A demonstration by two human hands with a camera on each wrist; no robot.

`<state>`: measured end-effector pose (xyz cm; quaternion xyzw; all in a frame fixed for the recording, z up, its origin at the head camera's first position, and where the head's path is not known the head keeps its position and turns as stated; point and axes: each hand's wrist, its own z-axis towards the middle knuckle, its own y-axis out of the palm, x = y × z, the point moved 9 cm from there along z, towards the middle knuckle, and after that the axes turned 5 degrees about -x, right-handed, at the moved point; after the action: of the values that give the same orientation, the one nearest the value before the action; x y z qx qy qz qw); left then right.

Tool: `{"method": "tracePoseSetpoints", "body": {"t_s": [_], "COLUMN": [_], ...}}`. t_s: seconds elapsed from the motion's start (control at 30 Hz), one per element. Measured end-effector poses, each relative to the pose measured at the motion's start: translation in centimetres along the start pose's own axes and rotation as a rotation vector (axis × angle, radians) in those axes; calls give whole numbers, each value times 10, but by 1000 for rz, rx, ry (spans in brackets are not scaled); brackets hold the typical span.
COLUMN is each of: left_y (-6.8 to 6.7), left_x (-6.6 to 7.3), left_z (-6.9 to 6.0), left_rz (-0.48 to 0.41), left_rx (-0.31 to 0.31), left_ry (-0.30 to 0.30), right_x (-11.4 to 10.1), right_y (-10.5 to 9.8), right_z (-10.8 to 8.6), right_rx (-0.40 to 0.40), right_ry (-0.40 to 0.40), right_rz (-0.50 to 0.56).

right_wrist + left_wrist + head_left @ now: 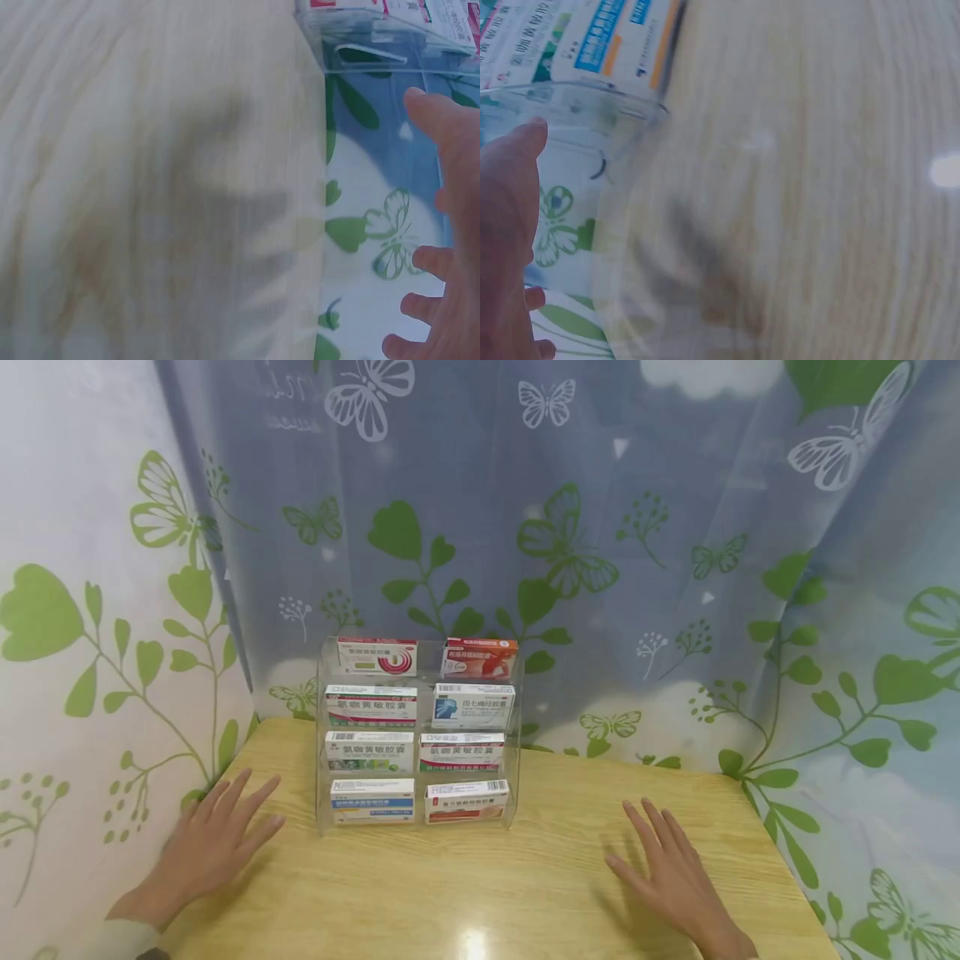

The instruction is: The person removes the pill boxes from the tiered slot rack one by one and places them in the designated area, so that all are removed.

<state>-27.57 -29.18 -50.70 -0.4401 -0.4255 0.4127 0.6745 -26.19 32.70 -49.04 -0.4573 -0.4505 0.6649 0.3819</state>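
A clear tiered display rack stands on the wooden table, bearing several medicine boxes in two columns. At its top right is a red box; a white box with a blue band sits at the bottom left, beside a white and red box. My left hand hovers left of the rack, fingers spread and holding nothing. To the right, apart from the rack, my right hand is also spread with nothing in it. Both wrist views show a hand near the rack's side, not touching it.
The light wooden table reaches toward me, with a bright reflection near its front. Curtains printed with leaves and butterflies enclose it at the back and both sides.
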Motion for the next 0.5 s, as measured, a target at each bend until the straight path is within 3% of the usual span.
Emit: {"method": "tracePoseSetpoints", "body": {"t_s": [0.2, 0.37, 0.5], "left_y": [-11, -15, -18], "left_x": [13, 20, 29], "left_z": [12, 24, 31], "left_rz": [-103, -229, -334], "left_rx": [19, -22, -27], "left_ry": [61, 40, 63], "right_x": [-17, -32, -47], "right_y": [-1, -1, -2], "right_z": [18, 31, 42], "right_rx": [-24, -40, -49], "right_ry": [-15, -21, -46], "right_rz": [66, 176, 259]}}
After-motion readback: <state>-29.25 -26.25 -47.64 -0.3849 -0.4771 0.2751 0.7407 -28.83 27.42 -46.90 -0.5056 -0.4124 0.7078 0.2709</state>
